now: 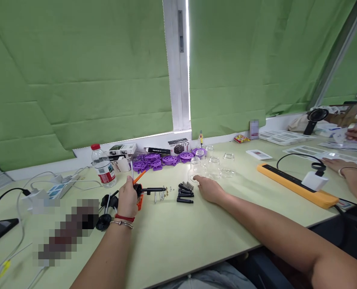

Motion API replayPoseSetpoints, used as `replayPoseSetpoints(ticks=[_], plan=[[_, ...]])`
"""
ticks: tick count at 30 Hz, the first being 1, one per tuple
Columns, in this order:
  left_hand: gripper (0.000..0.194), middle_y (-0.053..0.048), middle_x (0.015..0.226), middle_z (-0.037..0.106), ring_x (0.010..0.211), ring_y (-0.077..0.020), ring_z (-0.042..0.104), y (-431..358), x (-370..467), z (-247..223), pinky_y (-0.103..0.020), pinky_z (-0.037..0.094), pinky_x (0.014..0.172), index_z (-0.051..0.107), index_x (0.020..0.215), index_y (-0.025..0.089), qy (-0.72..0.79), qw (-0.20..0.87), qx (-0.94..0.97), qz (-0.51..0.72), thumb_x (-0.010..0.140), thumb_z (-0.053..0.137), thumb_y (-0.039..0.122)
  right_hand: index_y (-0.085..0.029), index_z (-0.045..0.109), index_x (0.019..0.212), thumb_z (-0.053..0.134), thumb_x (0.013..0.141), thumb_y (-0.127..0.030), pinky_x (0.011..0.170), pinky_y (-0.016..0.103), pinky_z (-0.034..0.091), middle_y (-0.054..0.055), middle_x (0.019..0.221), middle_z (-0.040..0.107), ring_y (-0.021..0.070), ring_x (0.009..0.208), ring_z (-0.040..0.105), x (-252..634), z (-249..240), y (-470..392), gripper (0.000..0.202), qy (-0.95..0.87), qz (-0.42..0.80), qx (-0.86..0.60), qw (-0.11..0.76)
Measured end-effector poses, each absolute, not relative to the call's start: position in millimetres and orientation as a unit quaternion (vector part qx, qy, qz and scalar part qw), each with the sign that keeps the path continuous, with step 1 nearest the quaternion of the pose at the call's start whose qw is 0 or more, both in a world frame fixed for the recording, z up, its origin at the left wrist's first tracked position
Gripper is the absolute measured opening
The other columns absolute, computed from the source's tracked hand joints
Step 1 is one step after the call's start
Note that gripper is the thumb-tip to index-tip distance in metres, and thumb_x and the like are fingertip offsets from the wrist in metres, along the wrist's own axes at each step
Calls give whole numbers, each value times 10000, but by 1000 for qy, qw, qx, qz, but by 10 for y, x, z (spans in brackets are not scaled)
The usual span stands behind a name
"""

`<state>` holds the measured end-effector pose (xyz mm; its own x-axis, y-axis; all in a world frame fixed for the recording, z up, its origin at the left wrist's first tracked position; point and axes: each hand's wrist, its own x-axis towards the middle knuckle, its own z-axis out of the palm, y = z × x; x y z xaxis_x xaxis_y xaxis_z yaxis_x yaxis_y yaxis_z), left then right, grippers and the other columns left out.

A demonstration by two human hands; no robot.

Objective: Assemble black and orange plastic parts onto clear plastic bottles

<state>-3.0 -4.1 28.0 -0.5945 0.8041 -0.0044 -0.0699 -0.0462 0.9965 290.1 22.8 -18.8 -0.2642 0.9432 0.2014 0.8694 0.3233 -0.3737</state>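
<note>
My left hand [128,197] is closed around a black-and-orange plastic assembly [140,188] with a black rod pointing right; its inner side is hidden by the fingers. A thin metal shaft sticks up by that hand. At the lower rim of an upturned clear cup [195,162], my right hand [210,189] has its fingertips closed; the exact grip is hard to see. Between the hands lie several black rods [184,200], small springs [189,185], metal screws [162,196] and tiny brass-coloured pieces [166,191]. A black round-based part [103,222] lies left of my left hand.
Purple plastic parts [170,160] line the wall beside a cup holder box [178,147]. More clear cups [228,162] stand behind my right hand. A red-capped bottle [103,167] and cables are left; a yellow power strip [289,182] and another person's hand [336,163] are right.
</note>
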Motion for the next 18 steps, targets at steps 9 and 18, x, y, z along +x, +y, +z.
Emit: replayPoseSetpoints(ticks=[9, 18], plan=[[452, 29, 496, 432, 420, -113, 416, -76, 48, 251, -227, 290, 369, 440, 594, 191, 598, 331, 367, 631, 761, 435, 611, -185, 621, 890, 425, 866, -356, 625, 279, 397, 51, 782, 616, 172, 694, 542, 2703, 57, 130, 261, -757, 240, -531, 296], [529, 33, 478, 422, 362, -81, 346, -167, 150, 272, -206, 236, 347, 472, 625, 174, 590, 362, 393, 605, 767, 378, 674, -190, 656, 746, 592, 748, -407, 485, 242, 296, -9, 579, 510, 104, 500, 396, 1870, 360, -85, 226, -802, 370, -403, 240]])
